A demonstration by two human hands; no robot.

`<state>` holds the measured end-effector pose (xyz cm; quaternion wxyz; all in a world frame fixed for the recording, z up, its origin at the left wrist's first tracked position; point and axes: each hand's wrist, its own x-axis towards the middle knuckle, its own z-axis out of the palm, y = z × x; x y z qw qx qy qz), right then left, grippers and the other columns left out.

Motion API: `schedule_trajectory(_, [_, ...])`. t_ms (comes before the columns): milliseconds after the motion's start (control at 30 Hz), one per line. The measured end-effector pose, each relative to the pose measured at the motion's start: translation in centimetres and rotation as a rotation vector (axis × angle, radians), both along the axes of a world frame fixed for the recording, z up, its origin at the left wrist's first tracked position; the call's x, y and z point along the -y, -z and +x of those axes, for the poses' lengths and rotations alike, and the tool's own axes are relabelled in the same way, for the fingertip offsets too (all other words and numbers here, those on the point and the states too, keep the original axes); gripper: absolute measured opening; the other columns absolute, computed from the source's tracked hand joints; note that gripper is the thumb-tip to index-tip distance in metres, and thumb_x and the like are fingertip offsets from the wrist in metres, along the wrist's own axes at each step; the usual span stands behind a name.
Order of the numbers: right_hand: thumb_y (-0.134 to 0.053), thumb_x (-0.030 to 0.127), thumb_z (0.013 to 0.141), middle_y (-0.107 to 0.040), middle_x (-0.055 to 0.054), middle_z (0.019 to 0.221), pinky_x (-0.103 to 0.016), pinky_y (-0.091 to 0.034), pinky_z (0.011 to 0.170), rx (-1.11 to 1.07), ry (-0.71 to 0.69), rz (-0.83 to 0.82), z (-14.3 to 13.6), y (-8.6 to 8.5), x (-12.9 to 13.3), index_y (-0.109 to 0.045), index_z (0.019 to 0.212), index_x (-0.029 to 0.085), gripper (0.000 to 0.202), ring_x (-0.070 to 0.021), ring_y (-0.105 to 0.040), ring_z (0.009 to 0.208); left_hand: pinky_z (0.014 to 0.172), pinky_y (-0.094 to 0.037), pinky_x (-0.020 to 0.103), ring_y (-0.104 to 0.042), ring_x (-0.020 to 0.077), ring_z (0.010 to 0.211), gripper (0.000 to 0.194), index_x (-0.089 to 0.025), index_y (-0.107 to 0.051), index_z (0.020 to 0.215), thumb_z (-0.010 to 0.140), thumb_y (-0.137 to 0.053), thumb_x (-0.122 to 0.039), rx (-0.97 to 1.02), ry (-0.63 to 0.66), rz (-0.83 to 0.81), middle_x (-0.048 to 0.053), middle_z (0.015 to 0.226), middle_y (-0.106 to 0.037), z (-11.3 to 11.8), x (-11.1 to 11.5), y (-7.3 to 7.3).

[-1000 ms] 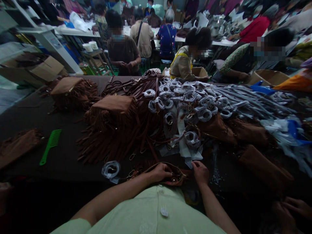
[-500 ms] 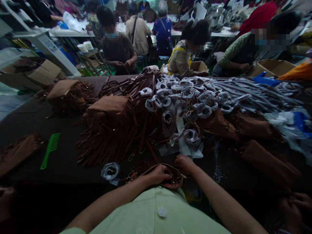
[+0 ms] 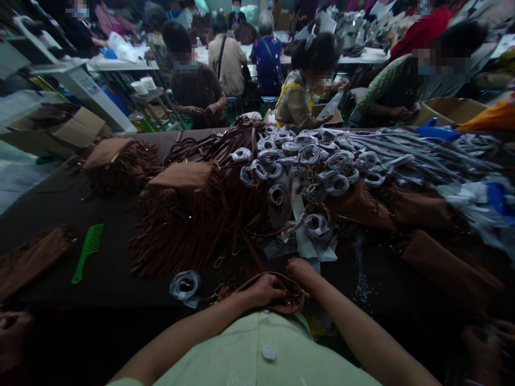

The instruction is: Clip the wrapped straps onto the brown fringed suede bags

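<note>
An open brown bag point(image 3: 295, 304) lies at the table's near edge, against my green shirt. My left hand point(image 3: 269, 289) reaches into its opening with the fingers bent down; the fingertips are hidden inside. At the bag's far right rim, my right hand point(image 3: 300, 269) is closed on the edge. Left of the bag lies a coiled strap in clear wrapping point(image 3: 185, 285). Brown fringe and a large pile of fringed bags point(image 3: 181, 177) spread beyond my hands.
A green comb point(image 3: 88, 252) lies at the left. Wrapped coiled straps point(image 3: 309, 154) are heaped at the centre back, with brown bags point(image 3: 446, 265) at the right. Other people's hands show at both lower corners. Seated people work across the table.
Both my hands stay nearly in place at the bag. The view has shifted slightly. A person across the table now holds up a clear plastic piece.
</note>
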<state>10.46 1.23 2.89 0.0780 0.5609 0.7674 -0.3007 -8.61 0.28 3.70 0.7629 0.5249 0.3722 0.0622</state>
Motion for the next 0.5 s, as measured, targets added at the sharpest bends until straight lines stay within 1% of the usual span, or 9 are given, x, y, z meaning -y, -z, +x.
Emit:
schedule_trajectory(67, [-0.056,0.019,0.074,-0.063,-0.007,0.082,-0.024,-0.038,0.071,-0.013,0.007,0.011,0.5,-0.5,-0.1,-0.065,0.071,0.016,0.01,-0.017,-0.056,0.083,0.068,-0.043,0.026,-0.057,0.0148,0.07,0.026,-0.008,-0.068,0.077,0.061,-0.068,-0.029,0.012,-0.021,0.004,0.005,0.078,-0.067,0.0,0.0,0.2])
schedule_trajectory(133, [-0.052,0.021,0.079,-0.062,-0.006,0.086,-0.025,-0.038,0.073,-0.015,0.046,0.048,1.2,-1.9,-0.3,-0.063,0.08,0.016,0.013,-0.0166,-0.055,0.085,0.067,-0.043,0.026,-0.057,0.0146,0.07,0.027,-0.008,-0.068,0.078,0.061,-0.068,-0.028,0.03,-0.04,-0.003,0.005,0.078,-0.067,0.0,0.0,0.1])
schedule_trajectory(167, [-0.048,0.022,0.083,-0.061,-0.006,0.088,-0.026,-0.039,0.075,-0.025,0.091,0.095,1.5,-2.9,-0.4,-0.062,0.085,0.016,0.015,-0.0167,-0.055,0.086,0.067,-0.042,0.026,-0.057,0.0144,0.069,0.027,-0.008,-0.068,0.078,0.06,-0.068,-0.028,0.037,-0.049,-0.006,0.005,0.078,-0.067,0.0,0.0,0.0])
schedule_trajectory(233, [-0.039,0.023,0.089,-0.06,-0.006,0.089,-0.028,-0.039,0.077,-0.081,0.216,0.243,1.6,-5.8,-0.3,-0.058,0.089,0.017,0.02,-0.0171,-0.054,0.086,0.066,-0.042,0.025,-0.055,0.0136,0.066,0.027,-0.007,-0.068,0.077,0.06,-0.069,-0.029,0.039,-0.069,-0.015,0.005,0.075,-0.066,0.0,-0.1,-0.4])
schedule_trajectory(300, [-0.036,0.026,0.091,-0.059,-0.006,0.086,-0.028,-0.04,0.075,-0.165,0.329,0.389,0.7,-9.0,0.6,-0.056,0.087,0.019,0.022,-0.0171,-0.054,0.082,0.065,-0.041,0.025,-0.054,0.0129,0.064,0.028,-0.007,-0.068,0.075,0.058,-0.069,-0.03,0.036,-0.101,-0.026,0.005,0.073,-0.066,0.1,-0.2,-0.9])
schedule_trajectory(333, [-0.036,0.027,0.091,-0.058,-0.005,0.086,-0.028,-0.04,0.074,-0.191,0.354,0.416,-0.1,-10.5,1.4,-0.055,0.087,0.02,0.021,-0.0168,-0.054,0.08,0.064,-0.041,0.025,-0.053,0.0125,0.063,0.029,-0.007,-0.068,0.074,0.057,-0.07,-0.031,0.037,-0.113,-0.036,0.004,0.071,-0.065,0.1,-0.3,-1.1])
schedule_trajectory(400, [-0.038,0.026,0.089,-0.058,-0.004,0.085,-0.026,-0.04,0.07,-0.208,0.339,0.356,-2.1,-12.6,3.3,-0.055,0.085,0.021,0.018,-0.0154,-0.055,0.075,0.062,-0.04,0.024,-0.051,0.0115,0.06,0.03,-0.008,-0.068,0.072,0.055,-0.071,-0.033,0.037,-0.127,-0.055,0.003,0.068,-0.063,0.2,-0.4,-1.4])
schedule_trajectory(433, [-0.04,0.024,0.088,-0.058,-0.004,0.084,-0.025,-0.039,0.067,-0.19,0.333,0.31,-3.2,-13.0,4.3,-0.056,0.083,0.021,0.017,-0.0149,-0.055,0.073,0.061,-0.039,0.024,-0.05,0.0108,0.059,0.031,-0.008,-0.067,0.071,0.054,-0.071,-0.033,0.034,-0.131,-0.059,0.002,0.066,-0.062,0.3,-0.5,-1.5])
schedule_trajectory(500, [-0.041,0.021,0.087,-0.058,-0.004,0.083,-0.024,-0.039,0.063,-0.108,0.343,0.237,-4.9,-12.8,6.1,-0.058,0.079,0.022,0.018,-0.0141,-0.056,0.07,0.06,-0.039,0.023,-0.049,0.01,0.057,0.031,-0.008,-0.067,0.069,0.053,-0.072,-0.034,0.022,-0.136,-0.055,0.001,0.063,-0.06,0.4,-0.5,-1.6])
